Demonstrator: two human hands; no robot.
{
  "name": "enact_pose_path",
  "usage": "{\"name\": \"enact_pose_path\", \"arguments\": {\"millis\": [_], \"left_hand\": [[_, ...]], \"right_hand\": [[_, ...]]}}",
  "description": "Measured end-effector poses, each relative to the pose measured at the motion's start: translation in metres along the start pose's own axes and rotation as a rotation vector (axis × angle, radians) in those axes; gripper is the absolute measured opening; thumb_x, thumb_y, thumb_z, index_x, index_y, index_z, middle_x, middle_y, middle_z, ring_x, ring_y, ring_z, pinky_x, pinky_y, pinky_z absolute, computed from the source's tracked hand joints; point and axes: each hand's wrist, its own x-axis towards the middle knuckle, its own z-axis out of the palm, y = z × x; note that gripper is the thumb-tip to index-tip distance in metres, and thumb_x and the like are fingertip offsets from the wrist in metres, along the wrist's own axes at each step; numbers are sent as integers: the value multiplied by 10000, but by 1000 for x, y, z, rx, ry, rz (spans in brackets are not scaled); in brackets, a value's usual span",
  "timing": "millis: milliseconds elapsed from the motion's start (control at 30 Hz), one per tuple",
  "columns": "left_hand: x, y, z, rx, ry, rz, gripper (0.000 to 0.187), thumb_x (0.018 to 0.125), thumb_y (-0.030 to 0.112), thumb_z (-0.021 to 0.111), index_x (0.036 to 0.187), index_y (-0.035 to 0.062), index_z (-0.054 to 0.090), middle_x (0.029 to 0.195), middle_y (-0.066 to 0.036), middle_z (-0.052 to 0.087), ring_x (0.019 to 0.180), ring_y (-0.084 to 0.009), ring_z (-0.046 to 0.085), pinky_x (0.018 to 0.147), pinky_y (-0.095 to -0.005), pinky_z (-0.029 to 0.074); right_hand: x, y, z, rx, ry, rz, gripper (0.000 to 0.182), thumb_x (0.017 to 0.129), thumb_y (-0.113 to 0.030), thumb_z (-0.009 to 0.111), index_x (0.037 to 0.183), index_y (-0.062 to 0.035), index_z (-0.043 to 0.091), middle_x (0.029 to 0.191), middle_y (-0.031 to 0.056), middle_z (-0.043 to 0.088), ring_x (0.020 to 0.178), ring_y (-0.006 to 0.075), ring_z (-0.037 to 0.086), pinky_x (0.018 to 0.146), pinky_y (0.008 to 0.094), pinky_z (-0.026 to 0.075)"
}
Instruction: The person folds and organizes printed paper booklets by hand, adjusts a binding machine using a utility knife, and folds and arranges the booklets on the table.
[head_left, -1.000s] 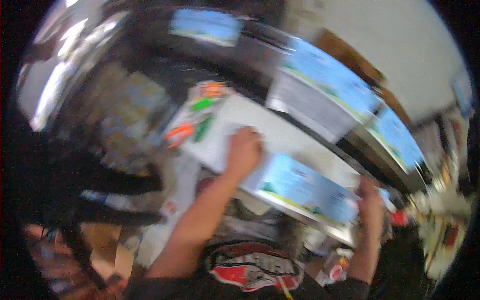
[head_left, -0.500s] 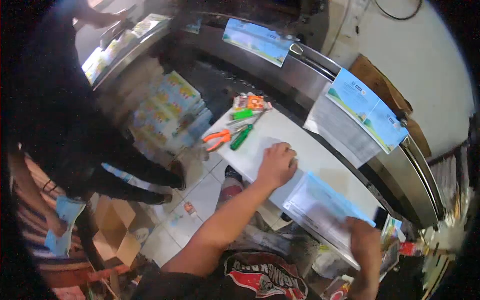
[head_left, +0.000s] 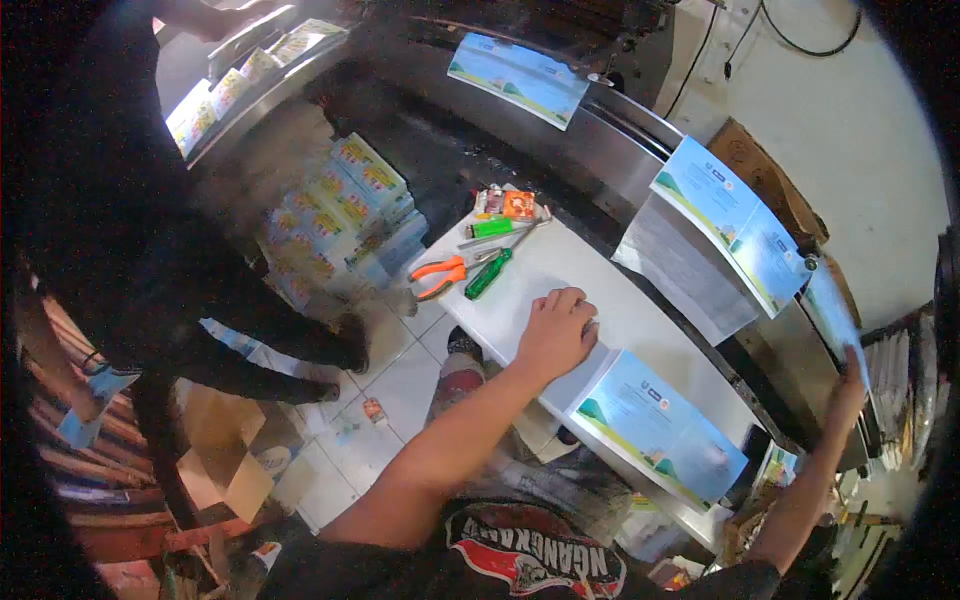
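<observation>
My left hand (head_left: 558, 332) rests on the white table (head_left: 570, 262), its fingers curled round a small dark thing I cannot make out. Beside it lies a stack of blue printed sheets (head_left: 655, 425) with a green landscape along one edge. My right hand (head_left: 850, 375) is stretched out to the far right, closed on the lower end of a blue sheet (head_left: 828, 310) at the metal rail. Two more blue sheets hang on the rail, one at the right (head_left: 730, 225) and one at the top (head_left: 515, 78).
Orange pliers (head_left: 438, 275), a green screwdriver (head_left: 488, 274) and a green lighter (head_left: 490, 228) lie at the table's far left end. Printed stacks (head_left: 345, 200) stand on the floor. A person in dark clothes (head_left: 110, 200) stands at the left near an open cardboard box (head_left: 225, 460).
My right hand has moved from the table stack out to the far right and now holds a sheet at the rail. The stack's printed top shows clearly. My left hand has stayed put.
</observation>
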Motion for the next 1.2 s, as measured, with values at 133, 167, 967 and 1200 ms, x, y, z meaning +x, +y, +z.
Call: {"name": "enact_pose_path", "arguments": {"millis": [133,167,967,1200], "left_hand": [[0,0,2,-14,4,-11,231,852,246,656,1037,109,668,1168,-88,555,1140,-295,498,941,-463,390],[0,-1,2,-14,25,3,231,850,248,658,1036,111,669,1163,-86,553,1138,-292,499,942,-463,390],[1,0,0,-10,19,4,246,841,248,664,1040,103,676,1168,-91,559,1146,-292,503,947,-467,396],[1,-1,1,-11,15,-6,236,851,254,655,1032,104,673,1162,-91,559,1136,-291,506,936,-473,394]], "right_hand": [[-46,-56,3,-149,-27,-18,430,893,25,470,1296,-71,587,1319,160,591,1218,339,555,1007,411,447],[-57,-57,2,-134,-127,81,399,897,9,492,1274,-66,600,1305,163,597,1204,348,560,991,420,456],[-44,-136,-85,159,-47,-5,409,893,-112,545,1292,-35,591,1183,196,668,1082,309,661,916,376,508],[16,-65,-50,98,304,-99,564,889,103,378,1390,-104,534,1419,128,532,1269,290,548,1058,381,422]]}}
